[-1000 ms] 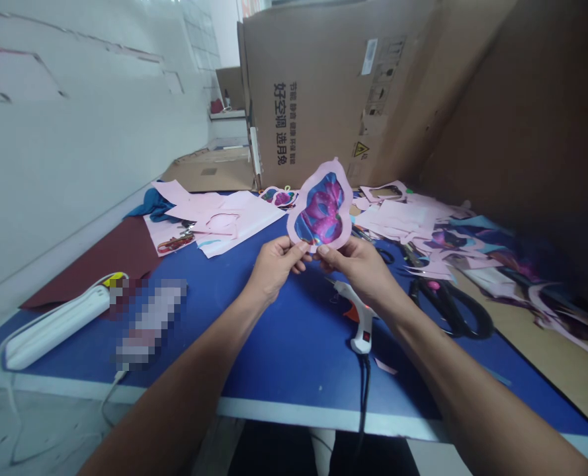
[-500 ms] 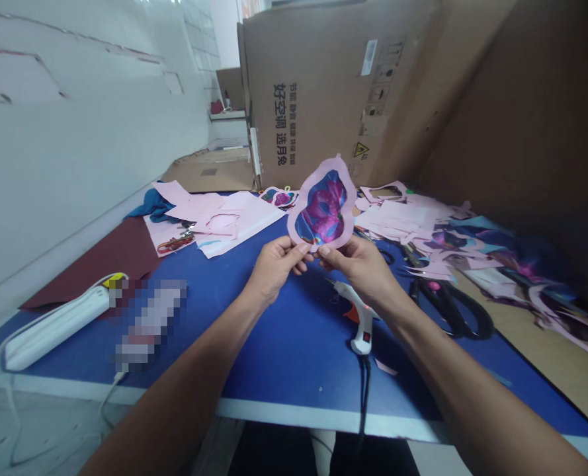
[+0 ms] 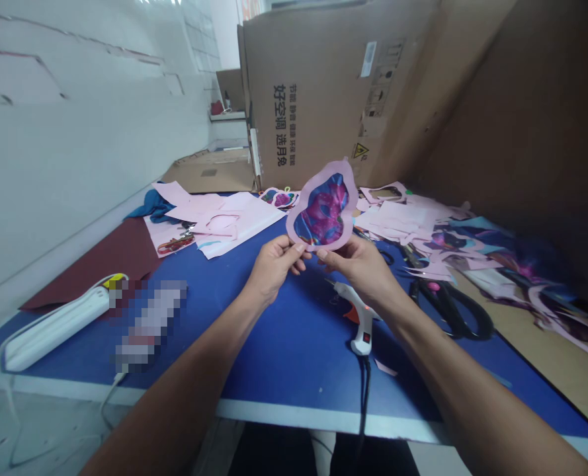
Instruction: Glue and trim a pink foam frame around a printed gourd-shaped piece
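Note:
Both hands hold up a pink-bordered cutout shaped like a mask [image 3: 322,208], with a glittery blue and magenta print in its middle. My left hand [image 3: 274,268] pinches its lower left edge between thumb and fingers. My right hand [image 3: 358,268] grips its lower right edge, fingertips close to my left hand. Just below my right hand, a white hot glue gun [image 3: 359,318] stands on the blue tabletop [image 3: 284,350], its black cord running down over the table edge. Black-handled scissors [image 3: 452,311] lie to the right.
Pink paper sheets and offcuts [image 3: 397,221] and printed scraps cover the far table. A white power strip [image 3: 55,334] and a pixelated object [image 3: 147,324] lie at left, on and beside a maroon sheet [image 3: 110,264]. Cardboard boxes [image 3: 313,92] stand behind; a white wall runs along the left.
The cutout has turned slightly clockwise in my fingers, its top leaning further right. My hands have stayed in nearly the same place.

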The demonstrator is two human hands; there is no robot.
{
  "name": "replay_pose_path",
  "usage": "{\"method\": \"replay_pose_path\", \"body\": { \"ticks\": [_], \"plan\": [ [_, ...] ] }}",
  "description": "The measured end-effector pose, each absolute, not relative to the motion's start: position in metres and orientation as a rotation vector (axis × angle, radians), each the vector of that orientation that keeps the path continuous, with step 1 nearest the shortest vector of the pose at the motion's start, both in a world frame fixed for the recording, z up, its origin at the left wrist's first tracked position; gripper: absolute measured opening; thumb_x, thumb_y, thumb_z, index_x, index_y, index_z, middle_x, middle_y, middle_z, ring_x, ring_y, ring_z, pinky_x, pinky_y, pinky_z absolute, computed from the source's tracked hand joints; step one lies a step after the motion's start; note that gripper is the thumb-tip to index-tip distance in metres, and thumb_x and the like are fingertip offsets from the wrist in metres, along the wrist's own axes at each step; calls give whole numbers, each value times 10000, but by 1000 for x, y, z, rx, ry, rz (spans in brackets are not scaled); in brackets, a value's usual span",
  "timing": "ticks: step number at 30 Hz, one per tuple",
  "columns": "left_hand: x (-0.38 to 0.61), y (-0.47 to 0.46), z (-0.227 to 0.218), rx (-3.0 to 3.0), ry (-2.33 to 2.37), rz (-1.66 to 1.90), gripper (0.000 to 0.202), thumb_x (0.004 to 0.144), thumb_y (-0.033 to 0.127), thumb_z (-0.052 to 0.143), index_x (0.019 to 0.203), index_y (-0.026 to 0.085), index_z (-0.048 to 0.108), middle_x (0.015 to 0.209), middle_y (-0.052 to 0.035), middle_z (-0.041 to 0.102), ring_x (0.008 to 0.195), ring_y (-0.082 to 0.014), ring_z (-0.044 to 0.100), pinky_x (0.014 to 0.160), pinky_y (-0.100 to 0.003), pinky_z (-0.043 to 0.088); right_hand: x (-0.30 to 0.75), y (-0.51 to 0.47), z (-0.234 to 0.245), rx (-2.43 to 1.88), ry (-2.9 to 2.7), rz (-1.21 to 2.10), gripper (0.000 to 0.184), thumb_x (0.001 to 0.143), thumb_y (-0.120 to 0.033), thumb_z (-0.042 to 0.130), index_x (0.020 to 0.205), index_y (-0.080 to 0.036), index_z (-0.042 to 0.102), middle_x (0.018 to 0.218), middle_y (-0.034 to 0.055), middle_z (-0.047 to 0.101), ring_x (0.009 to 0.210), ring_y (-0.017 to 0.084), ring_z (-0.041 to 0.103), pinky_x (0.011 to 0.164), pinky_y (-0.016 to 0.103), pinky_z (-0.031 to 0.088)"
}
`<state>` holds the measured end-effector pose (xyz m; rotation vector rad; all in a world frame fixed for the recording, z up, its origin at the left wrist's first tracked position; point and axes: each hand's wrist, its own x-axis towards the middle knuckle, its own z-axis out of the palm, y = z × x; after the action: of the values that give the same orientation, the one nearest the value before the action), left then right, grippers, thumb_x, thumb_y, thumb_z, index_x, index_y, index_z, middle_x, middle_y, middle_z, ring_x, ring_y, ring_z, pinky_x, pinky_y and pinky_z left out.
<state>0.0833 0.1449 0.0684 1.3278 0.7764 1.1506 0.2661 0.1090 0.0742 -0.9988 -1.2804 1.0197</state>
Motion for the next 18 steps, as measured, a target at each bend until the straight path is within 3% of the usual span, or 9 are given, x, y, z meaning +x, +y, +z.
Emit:
{"method": "replay_pose_path", "body": {
  "ticks": [7,18],
  "plan": [
    [84,144,68,1310,798,1117,343,831,507,827,889,186,720,803,-32,750,606,-107,609,565,-233,438,267,110,73,-1018,-1266,973,435,728,-539,942,953,-199,792,806,37,741,708,186,614,631,316,519],
    [84,145,67,1275,799,1129,344,827,497,851,894,182,731,778,-31,757,594,-103,611,567,-231,435,267,107,77,-996,-1287,1003,453,774,-622,919,910,-212,784,769,27,719,673,174,602,627,314,518]
  ]
}}
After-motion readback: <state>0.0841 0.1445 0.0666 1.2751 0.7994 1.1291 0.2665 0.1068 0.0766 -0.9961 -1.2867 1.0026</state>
